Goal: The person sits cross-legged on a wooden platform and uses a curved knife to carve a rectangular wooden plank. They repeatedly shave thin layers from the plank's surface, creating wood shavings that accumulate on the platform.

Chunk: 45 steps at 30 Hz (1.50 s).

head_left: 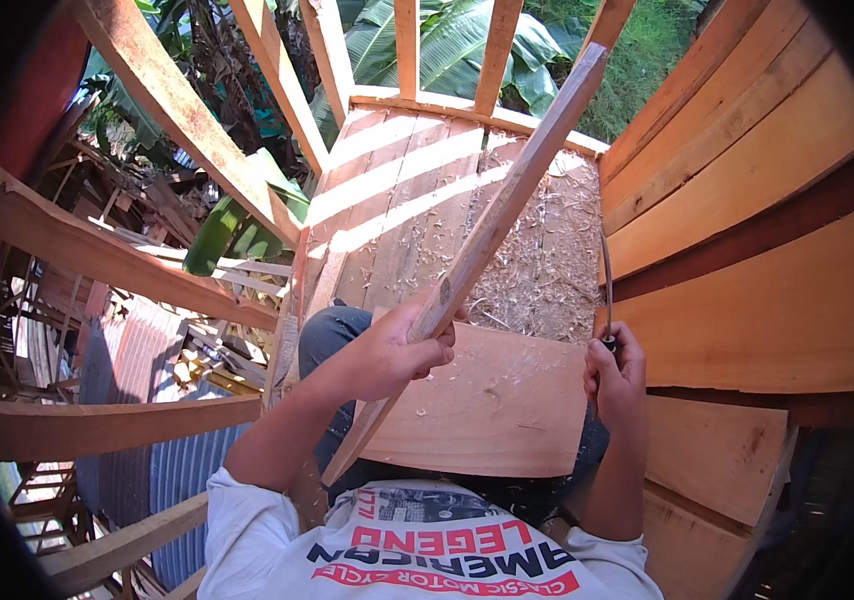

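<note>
My left hand (399, 348) is wrapped round a long wooden stick (517, 195), a squared bar with a tapered lower end. The stick slants from near my waist up to the far right. In my right hand (619, 378), beside my right thigh, is a knife (607, 285) with a thin, slightly curved blade pointing up and away. Its handle is mostly hidden by my fingers. The blade is apart from the stick. Across my lap lies a flat wooden board (497, 410), under the lower part of the stick, with a few shavings on it.
Curled shavings (537, 260) litter the plank floor (387, 240) ahead. Wooden rails (117, 255) stand along the left and the far side, with banana leaves (437, 50) beyond. A plank wall (747, 290) closes in the right. Scrap wood and corrugated sheets (132, 365) lie outside, lower left.
</note>
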Available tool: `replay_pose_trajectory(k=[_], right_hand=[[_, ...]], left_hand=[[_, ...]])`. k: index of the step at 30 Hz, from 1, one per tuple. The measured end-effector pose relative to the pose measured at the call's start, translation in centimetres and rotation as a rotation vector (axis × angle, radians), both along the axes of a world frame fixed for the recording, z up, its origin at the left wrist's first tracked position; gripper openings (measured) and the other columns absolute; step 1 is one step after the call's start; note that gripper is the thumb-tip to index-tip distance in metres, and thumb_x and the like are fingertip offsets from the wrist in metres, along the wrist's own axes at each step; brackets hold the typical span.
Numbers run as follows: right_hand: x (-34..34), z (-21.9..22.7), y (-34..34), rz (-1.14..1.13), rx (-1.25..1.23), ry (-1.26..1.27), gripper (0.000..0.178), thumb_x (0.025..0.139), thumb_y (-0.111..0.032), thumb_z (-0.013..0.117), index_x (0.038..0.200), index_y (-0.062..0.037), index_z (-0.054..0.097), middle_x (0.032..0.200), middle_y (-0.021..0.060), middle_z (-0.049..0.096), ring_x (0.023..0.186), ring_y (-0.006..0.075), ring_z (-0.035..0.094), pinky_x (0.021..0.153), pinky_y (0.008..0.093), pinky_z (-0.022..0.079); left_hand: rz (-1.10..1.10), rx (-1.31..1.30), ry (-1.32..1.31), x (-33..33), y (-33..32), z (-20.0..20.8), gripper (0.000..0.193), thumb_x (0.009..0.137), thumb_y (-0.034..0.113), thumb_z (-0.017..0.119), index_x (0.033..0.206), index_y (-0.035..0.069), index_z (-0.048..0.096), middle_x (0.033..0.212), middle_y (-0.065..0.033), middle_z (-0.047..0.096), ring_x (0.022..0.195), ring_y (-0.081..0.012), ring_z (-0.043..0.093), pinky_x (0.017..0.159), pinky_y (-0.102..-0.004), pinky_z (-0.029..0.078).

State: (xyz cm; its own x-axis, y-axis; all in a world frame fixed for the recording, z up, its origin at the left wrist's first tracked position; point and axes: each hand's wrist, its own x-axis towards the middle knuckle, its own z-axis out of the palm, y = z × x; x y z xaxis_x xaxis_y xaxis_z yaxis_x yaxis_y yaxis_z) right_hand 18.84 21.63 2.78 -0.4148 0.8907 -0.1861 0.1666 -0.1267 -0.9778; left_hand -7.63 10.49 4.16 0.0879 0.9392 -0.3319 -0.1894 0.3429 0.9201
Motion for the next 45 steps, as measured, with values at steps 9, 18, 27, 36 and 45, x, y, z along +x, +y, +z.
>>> replay_pose_trajectory(k=[9, 18, 27, 36, 45], right_hand=[[0.3, -1.6, -5.1, 0.045, 0.44, -0.222, 0.043, 0.1, -0.041, 0.043, 0.079, -0.0046, 0.05, 0.056, -0.0023, 0.044, 0.045, 0.004, 0.04, 0.041, 0.021, 0.029], [-1.4, -4.7, -10.7, 0.402, 0.39, -0.536, 0.027, 0.088, -0.018, 0.064, 0.073, -0.0005, 0.051, 0.055, 0.0153, 0.047, 0.046, 0.0313, 0.052, 0.044, 0.0364, 0.038], [-3.2, -3.6, -10.7, 0.577, 0.382, -0.694, 0.035, 0.085, -0.026, 0.069, 0.068, -0.0028, 0.048, 0.056, 0.0161, 0.05, 0.05, 0.0343, 0.055, 0.045, 0.0394, 0.042], [-2.7, -4.4, -9.8, 0.567, 0.61, -0.805, 0.042, 0.081, -0.038, 0.071, 0.066, -0.0052, 0.048, 0.055, 0.0142, 0.05, 0.049, 0.0324, 0.055, 0.045, 0.0388, 0.042], [-2.8, -5.4, -8.9, 0.522, 0.683, -0.836, 0.044, 0.08, -0.042, 0.07, 0.067, -0.0052, 0.05, 0.054, 0.0124, 0.049, 0.049, 0.0314, 0.054, 0.045, 0.038, 0.041]], left_hand=[[-0.285, -0.236, -0.027, -0.7, -3.4, -1.2, 0.037, 0.084, 0.014, 0.056, 0.117, 0.002, 0.045, 0.089, -0.0056, 0.052, 0.077, -0.0125, 0.051, 0.069, -0.0275, 0.045], [-0.273, -0.608, -0.198, 2.3, -11.8, -6.1, 0.043, 0.084, 0.01, 0.058, 0.123, -0.002, 0.043, 0.09, -0.0113, 0.057, 0.087, -0.0157, 0.057, 0.077, -0.0286, 0.046], [-0.245, -0.542, -0.201, 2.6, -12.2, -6.3, 0.054, 0.083, 0.017, 0.06, 0.127, -0.007, 0.039, 0.099, -0.0234, 0.059, 0.09, -0.024, 0.059, 0.079, -0.0341, 0.046], [-0.225, -0.487, -0.226, 2.9, -12.6, -6.6, 0.055, 0.082, 0.011, 0.055, 0.131, -0.006, 0.038, 0.103, -0.0228, 0.058, 0.092, -0.024, 0.058, 0.082, -0.0329, 0.045], [-0.129, -0.483, -0.339, 3.0, -12.5, -6.4, 0.04, 0.08, 0.002, 0.05, 0.12, 0.001, 0.044, 0.086, -0.0023, 0.049, 0.075, -0.0089, 0.049, 0.066, -0.0251, 0.043]])
